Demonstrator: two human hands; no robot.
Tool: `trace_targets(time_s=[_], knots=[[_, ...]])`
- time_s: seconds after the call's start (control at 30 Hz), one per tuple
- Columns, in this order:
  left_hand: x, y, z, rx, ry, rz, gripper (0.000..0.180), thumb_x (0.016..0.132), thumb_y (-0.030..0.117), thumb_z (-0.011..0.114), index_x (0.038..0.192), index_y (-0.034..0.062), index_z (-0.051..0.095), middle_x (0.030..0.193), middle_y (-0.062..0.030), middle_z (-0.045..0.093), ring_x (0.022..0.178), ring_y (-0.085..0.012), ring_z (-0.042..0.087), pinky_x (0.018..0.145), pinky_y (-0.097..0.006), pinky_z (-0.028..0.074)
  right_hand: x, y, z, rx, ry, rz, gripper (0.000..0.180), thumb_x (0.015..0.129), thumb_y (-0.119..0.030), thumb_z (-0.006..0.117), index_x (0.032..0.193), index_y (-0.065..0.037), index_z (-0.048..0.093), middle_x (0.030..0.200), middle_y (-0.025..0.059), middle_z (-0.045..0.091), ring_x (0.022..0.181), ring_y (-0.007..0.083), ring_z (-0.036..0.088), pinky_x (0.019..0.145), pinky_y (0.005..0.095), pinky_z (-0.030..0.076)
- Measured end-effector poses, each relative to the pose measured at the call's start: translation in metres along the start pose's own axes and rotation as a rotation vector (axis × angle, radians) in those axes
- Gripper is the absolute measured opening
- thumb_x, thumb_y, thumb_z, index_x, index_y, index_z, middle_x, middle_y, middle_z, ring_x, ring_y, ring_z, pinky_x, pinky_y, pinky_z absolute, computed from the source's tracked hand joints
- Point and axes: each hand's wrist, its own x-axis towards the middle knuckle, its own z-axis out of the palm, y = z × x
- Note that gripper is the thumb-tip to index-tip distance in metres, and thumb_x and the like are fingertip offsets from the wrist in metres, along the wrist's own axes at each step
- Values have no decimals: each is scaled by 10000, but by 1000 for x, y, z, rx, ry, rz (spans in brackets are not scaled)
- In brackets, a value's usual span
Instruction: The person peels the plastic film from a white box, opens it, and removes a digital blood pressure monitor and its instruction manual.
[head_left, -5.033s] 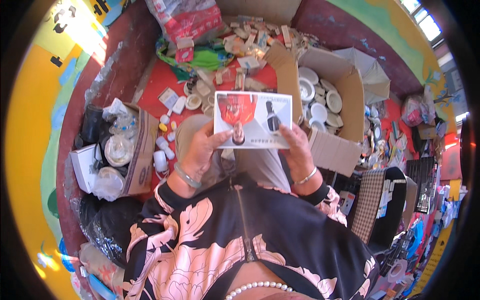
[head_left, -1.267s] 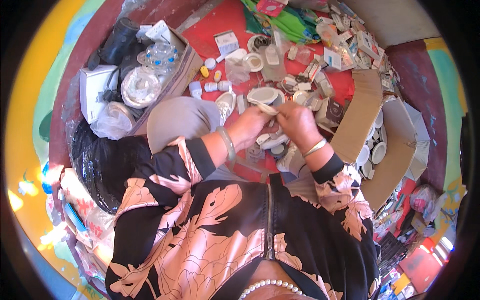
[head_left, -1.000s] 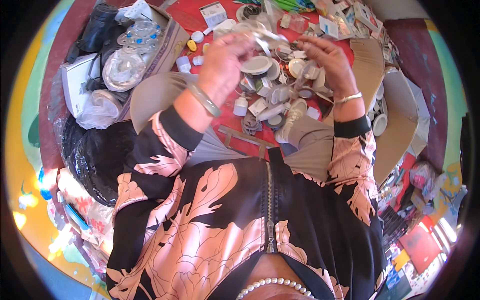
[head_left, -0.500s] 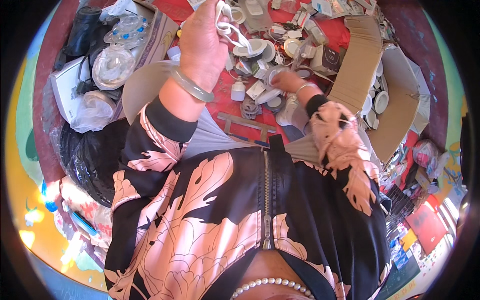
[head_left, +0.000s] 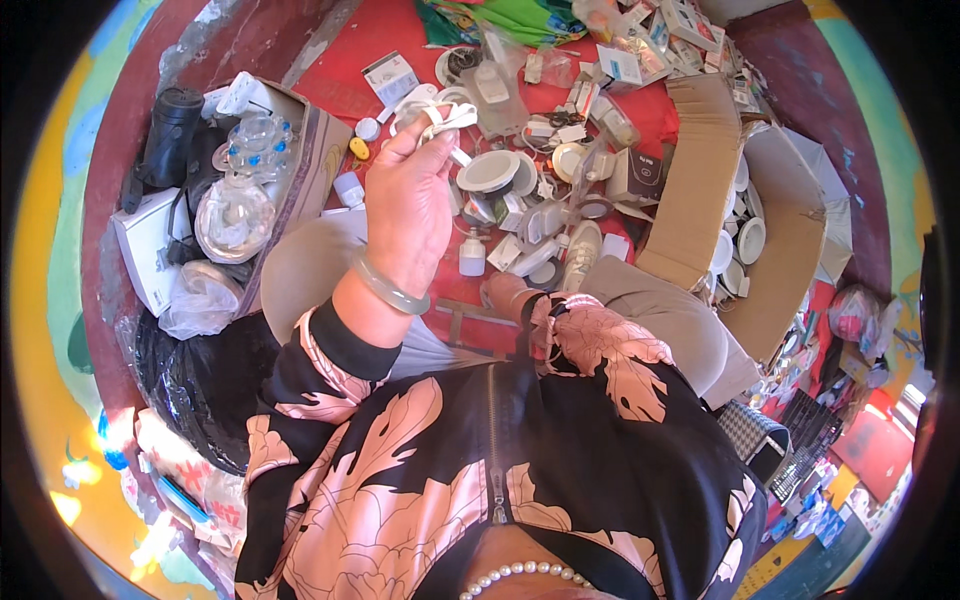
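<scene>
My left hand [head_left: 412,205] is raised over the red cloth, its fingers pinched round a looped white cord [head_left: 440,118]. Low between my knees is my right hand [head_left: 505,294], close to the red cloth; the sleeve and its own angle hide the fingertips. Just beyond it stands a small white bottle-like piece [head_left: 472,255]. Round white lamp discs [head_left: 488,171] lie in the pile past my left hand, among small boxes and clear plastic packs. A light shoe [head_left: 582,255] shows beside the pile, right of my right hand.
An open cardboard box [head_left: 690,180] at the right holds several round white lamps [head_left: 751,240]. At the left, another carton [head_left: 318,150] holds coiled clear-wrapped strips [head_left: 236,218] and a black cylinder [head_left: 172,135]. A black plastic bag [head_left: 200,385] lies nearer. Green patterned cloth [head_left: 500,20] is at the back.
My right hand has left the pile and come left and nearer to me. My left hand, with the white cord, is lower in the picture. The view has tilted farther out.
</scene>
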Motion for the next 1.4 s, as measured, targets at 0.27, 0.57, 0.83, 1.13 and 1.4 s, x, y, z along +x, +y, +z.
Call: trace_targets(time_s=[0.27,0.57,0.83,1.13,1.4], knots=[[15,-10,-6,66,-158,-56,86,879,48,613,883,-37,611,744,-85,631,626,-125,560,622,-254,470,-46,-12,-120,135,258,-52,213,846,-197,538,881,-75,709,924,138,700,869,337,671,751,426,539],[5,-21,-2,226,-170,83,284,918,236,618,730,31,561,620,-49,562,517,-136,520,512,-249,418,-267,9,-204,1842,712,-366,216,936,-215,577,992,-20,653,865,50,687,807,153,666,724,304,541],[-15,41,-2,295,-104,64,395,985,448,447,790,120,552,690,-39,596,671,-160,587,605,-312,460,-373,26,-140,2276,1036,-587,217,950,-239,562,1055,-65,638,922,27,688,739,125,640,645,265,517],[-36,99,-54,167,-514,-44,229,923,229,593,1017,25,631,961,-116,687,863,-204,662,824,-348,517,-396,-5,-130,2114,1043,-725,167,951,-180,563,1080,-81,598,983,29,655,799,162,624,676,308,490],[-60,124,-97,153,-436,-18,139,857,38,637,967,-46,654,947,-139,691,883,-210,668,839,-319,517,-371,-31,-156,1789,910,-703,261,940,-119,570,1173,-5,600,1095,111,663,970,233,642,823,379,519]])
